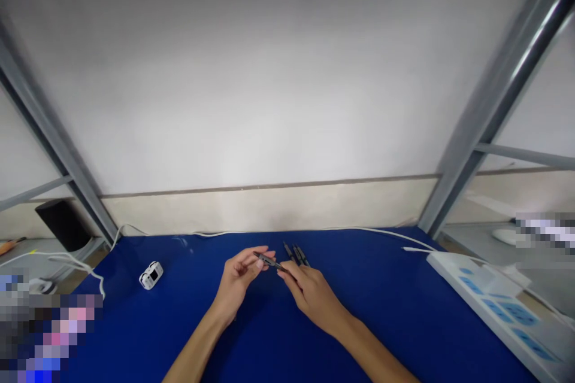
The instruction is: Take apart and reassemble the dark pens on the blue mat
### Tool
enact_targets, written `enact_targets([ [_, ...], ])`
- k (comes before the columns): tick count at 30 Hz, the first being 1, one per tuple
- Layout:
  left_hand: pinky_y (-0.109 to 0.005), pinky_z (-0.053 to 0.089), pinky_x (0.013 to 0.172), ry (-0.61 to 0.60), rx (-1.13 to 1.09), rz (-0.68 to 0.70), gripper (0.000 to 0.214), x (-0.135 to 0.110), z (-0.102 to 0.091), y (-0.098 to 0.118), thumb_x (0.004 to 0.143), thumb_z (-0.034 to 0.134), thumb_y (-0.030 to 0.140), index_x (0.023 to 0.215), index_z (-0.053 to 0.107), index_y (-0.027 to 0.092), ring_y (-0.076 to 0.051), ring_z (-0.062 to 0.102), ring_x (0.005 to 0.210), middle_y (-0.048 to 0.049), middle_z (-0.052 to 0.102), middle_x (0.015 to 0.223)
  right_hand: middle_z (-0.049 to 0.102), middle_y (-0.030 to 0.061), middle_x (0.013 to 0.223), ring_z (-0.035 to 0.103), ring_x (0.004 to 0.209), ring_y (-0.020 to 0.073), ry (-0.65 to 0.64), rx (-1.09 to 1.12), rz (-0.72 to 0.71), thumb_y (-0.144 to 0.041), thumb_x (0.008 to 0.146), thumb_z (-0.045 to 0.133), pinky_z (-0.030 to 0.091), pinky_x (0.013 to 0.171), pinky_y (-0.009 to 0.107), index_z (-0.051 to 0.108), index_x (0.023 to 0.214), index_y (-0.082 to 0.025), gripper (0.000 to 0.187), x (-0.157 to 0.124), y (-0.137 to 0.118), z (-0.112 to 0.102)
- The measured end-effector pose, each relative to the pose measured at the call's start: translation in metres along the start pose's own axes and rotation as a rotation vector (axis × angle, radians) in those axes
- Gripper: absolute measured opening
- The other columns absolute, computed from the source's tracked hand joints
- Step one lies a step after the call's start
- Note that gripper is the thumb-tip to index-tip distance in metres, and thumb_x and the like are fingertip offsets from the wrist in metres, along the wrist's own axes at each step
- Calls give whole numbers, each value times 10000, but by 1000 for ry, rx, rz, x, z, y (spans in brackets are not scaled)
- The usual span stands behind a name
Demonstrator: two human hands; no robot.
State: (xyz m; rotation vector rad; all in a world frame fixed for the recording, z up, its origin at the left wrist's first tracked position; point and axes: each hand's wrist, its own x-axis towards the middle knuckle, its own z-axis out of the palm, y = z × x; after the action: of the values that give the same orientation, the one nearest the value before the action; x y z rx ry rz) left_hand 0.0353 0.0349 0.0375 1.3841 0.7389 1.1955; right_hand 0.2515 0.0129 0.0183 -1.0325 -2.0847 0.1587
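Observation:
A dark pen [271, 262] is held between my two hands, tilted down to the right above the blue tabletop [188, 335]. Its left end lies between the thumb and curled fingers of my left hand [242, 272]. The thumb and fingers of my right hand [308, 284] close on its right end. Just behind my right hand several more dark pens [300, 253] lie side by side on the blue surface, their near ends hidden by that hand.
A small white device [151, 275] with a dark screen sits at the left. White cables [215, 234] run along the back edge. At the right edge lies a white box with blue markings [498, 305]. Grey metal posts [462, 191] flank the table, and a black cylinder [65, 224] stands beyond the left one.

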Motion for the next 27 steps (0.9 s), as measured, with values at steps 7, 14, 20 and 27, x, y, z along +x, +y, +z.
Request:
enact_targets([
  [7, -436, 581, 954, 34, 1, 5, 327, -2, -4, -3, 873, 774, 423, 1080, 751, 172, -267, 755, 983, -153, 789, 1141, 713, 33, 852, 695, 734, 200, -76, 65, 45, -316, 1102, 420, 497, 671, 287, 646, 1125, -246, 239, -1, -5, -2],
  [14, -473, 521, 1065, 8, -78, 21, 394, -4, -1, 2, 871, 774, 383, 1216, 706, 205, -304, 695, 1202, -150, 757, 1241, 648, -4, 731, 624, 607, 163, -111, 103, 74, -346, 1103, 410, 424, 563, 247, 648, 1062, -247, 261, 0, -11, -6],
  [20, -379, 599, 833, 160, 16, 25, 266, -2, -5, -8, 806, 838, 361, 961, 730, 174, -225, 754, 820, -106, 806, 950, 649, -9, 740, 640, 636, 164, -122, 66, 69, -345, 1107, 408, 422, 600, 247, 629, 1065, -244, 247, -3, -11, -2],
  [27, -394, 566, 950, 61, -49, 54, 472, -1, -4, -1, 828, 818, 363, 1252, 660, 230, -253, 723, 1088, -127, 730, 1264, 700, 15, 827, 669, 694, 180, -108, 61, 116, -361, 1110, 413, 441, 630, 257, 616, 1162, -241, 241, -2, -8, -3],
])
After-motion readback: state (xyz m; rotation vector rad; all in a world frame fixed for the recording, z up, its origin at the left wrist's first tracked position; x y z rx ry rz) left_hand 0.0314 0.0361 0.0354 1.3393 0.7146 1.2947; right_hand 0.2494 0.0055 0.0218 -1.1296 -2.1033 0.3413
